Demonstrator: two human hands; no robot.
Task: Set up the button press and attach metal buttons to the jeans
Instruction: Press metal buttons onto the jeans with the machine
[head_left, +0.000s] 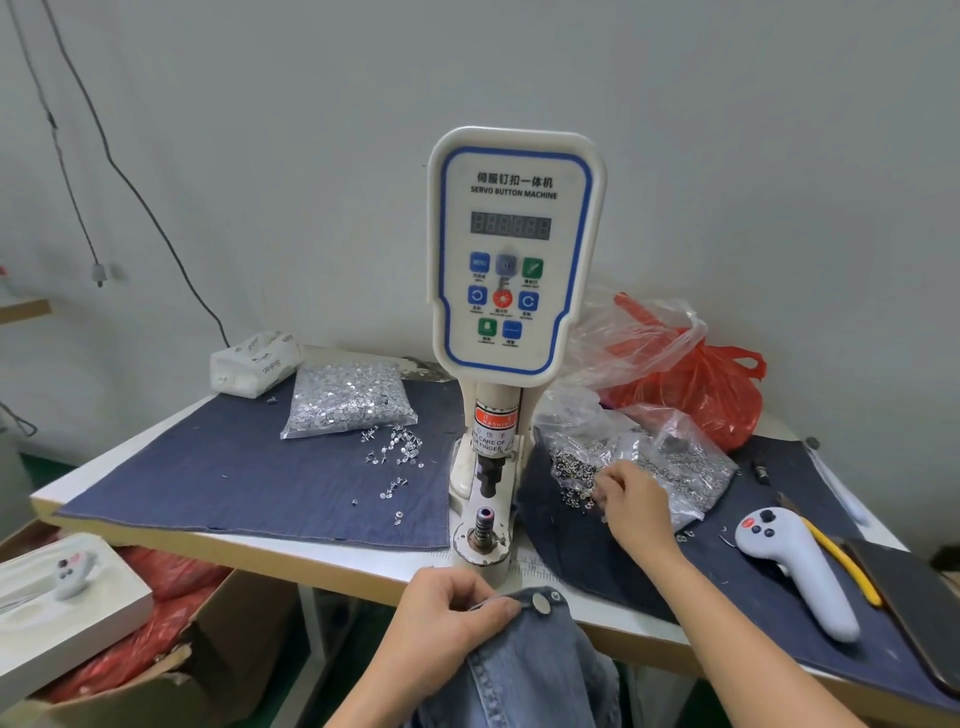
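Faded blue denim jeans (524, 670) sit at the tabletop (374, 564) edge, left hand (441, 623) clenched on the waistband beside a fitted silver button (541, 603). Right hand (631, 501) fingers pick in the clear bag of metal buttons (670, 462); take just one, then seat it squarely on the white press's die (485, 519).

I see a white table (363, 558) across the middle of the frame. 2 dark denim cloths lie on it, one at left (234, 478) and one at right (737, 577). The button machine (514, 291) stands between them, and a tissue pack (254, 364) lies at the upper left corner.
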